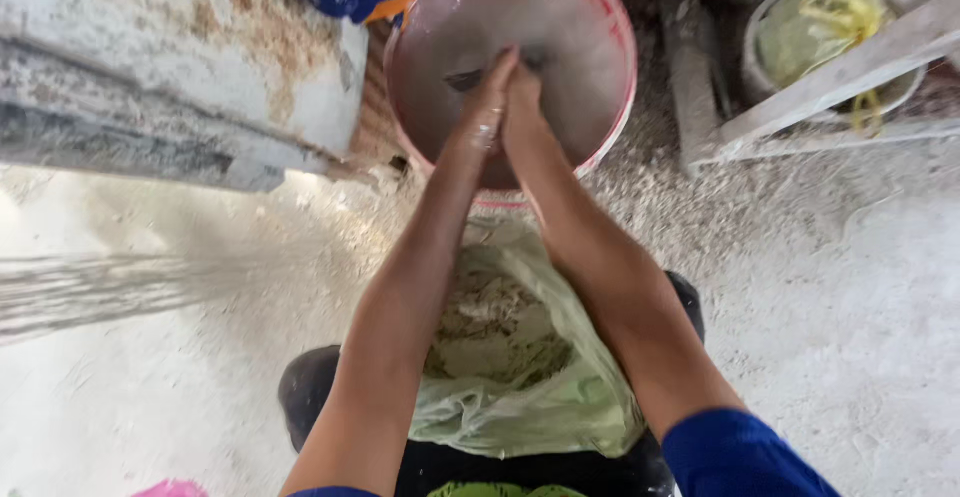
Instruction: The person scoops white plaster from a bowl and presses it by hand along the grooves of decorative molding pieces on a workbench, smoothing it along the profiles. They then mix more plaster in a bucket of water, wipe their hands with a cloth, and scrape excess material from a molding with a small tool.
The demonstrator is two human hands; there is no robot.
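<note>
left hand: reached down into the bucket, palm pressed flat against the right hand, fingers straight and together; it gripped nothing that showed, and a wet pale smear clung to the wrist
right hand: lay against the left one, fingers extended into the bucket; whether anything was pinched between the two palms could not be told
bucket: round, red-rimmed plastic, its inner wall coated with a dull greyish-pink film; it stood on the ground straight ahead of the person, beyond the bag, with both hands inside near the middle
dark object: a small curved shape just left of the fingertips inside the bucket, too blurred to identify
bag: thin, crinkled pale green plastic, open at the top, sitting between the forearms and holding a lumpy, crumbly beige powder
ground: rough, dusty, pale grey, strewn with fine grit and sawdust-like flecks
slab: grey, stained, rust-speckled concrete at upper left
wooden plank: pale, flat, laid slantwise at upper right
sleeve: blue cloth on the right arm
</note>
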